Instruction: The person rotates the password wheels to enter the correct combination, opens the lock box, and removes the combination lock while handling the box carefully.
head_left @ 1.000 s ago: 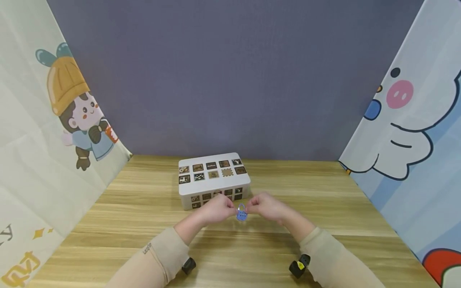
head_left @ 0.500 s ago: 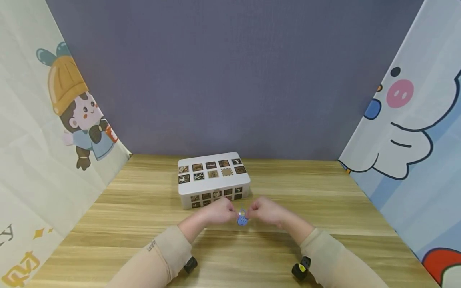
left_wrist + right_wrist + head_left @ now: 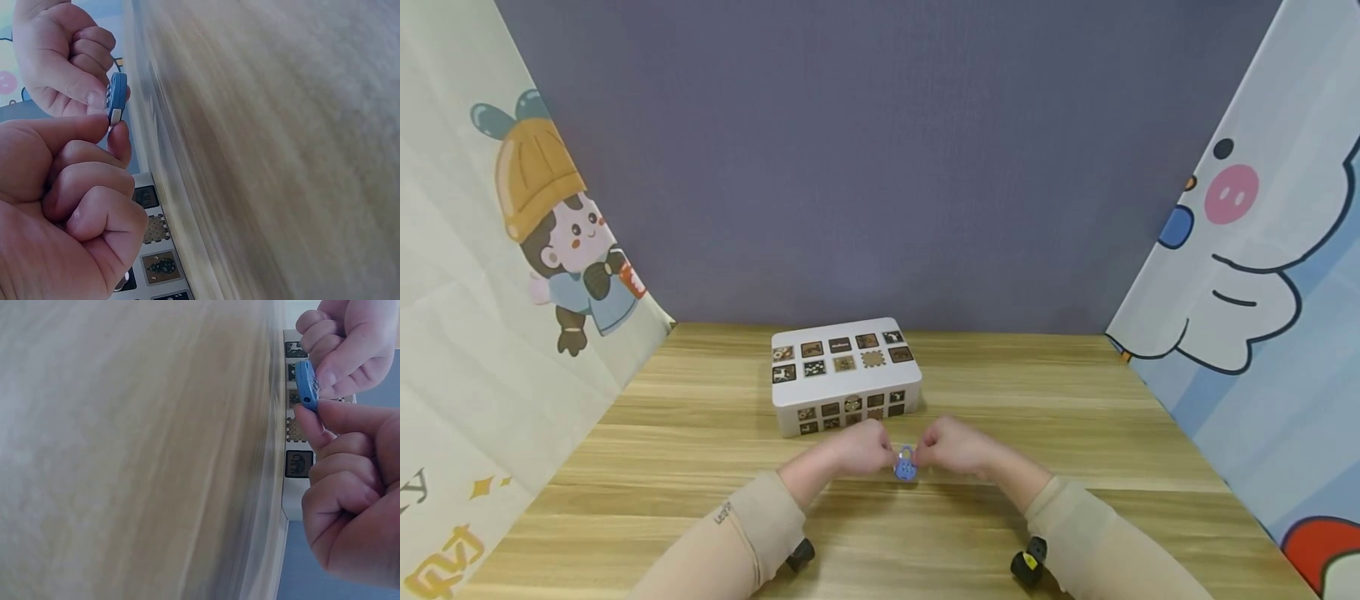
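A small blue combination padlock (image 3: 906,469) with number dials on its face is held between both hands, in front of the box in the head view. My left hand (image 3: 859,448) pinches its left side between thumb and forefinger. On the opposite side, the thumb and forefinger of my right hand (image 3: 958,448) grip it too. The other fingers of both hands are curled in. Both wrist views show the padlock (image 3: 117,97) edge-on, raised off the wooden surface; the shackle shows only in the head view.
Behind the hands a white box (image 3: 846,379) with dark square pictures sits on the wooden table (image 3: 1015,383). A grey-purple panel (image 3: 880,167) stands at the back. Printed cartoon sheets (image 3: 1247,250) flank both sides.
Both hands have moved slightly nearer to the person, carrying the padlock away from the box. Their pinching hold looks the same, and the box has stayed put.
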The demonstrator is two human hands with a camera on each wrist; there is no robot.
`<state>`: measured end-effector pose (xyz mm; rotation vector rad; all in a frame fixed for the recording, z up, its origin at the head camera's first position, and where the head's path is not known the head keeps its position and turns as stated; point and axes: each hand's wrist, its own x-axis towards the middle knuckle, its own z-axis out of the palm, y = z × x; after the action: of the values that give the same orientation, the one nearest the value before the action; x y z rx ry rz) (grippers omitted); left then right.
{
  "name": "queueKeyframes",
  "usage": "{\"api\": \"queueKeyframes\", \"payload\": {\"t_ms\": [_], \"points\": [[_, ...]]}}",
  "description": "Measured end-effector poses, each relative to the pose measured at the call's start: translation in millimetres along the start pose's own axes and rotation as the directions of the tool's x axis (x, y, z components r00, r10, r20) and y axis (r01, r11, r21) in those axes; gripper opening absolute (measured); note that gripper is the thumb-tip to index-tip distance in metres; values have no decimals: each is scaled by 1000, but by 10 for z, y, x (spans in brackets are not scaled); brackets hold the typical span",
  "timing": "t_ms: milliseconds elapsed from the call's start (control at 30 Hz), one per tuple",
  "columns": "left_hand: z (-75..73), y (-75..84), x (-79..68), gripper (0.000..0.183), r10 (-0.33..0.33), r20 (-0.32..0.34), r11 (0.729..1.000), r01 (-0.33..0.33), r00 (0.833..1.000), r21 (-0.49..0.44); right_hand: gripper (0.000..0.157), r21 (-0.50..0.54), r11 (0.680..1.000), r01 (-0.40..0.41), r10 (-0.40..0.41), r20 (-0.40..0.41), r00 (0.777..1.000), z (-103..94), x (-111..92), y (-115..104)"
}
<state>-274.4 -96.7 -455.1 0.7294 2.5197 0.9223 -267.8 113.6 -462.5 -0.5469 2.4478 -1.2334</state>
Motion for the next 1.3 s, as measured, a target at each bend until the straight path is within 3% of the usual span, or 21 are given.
{"api": "queueKeyframes", "payload": {"t_ms": [600, 1300], "points": [[56, -16, 3, 46, 1, 52, 999, -3, 999, 36, 15, -18, 1000, -25, 26, 39, 999, 42, 17, 47], [113, -21, -6, 46, -3, 69, 998, -2, 998, 66, 14, -56, 998, -15, 20, 84, 996, 74, -2, 52]]}}
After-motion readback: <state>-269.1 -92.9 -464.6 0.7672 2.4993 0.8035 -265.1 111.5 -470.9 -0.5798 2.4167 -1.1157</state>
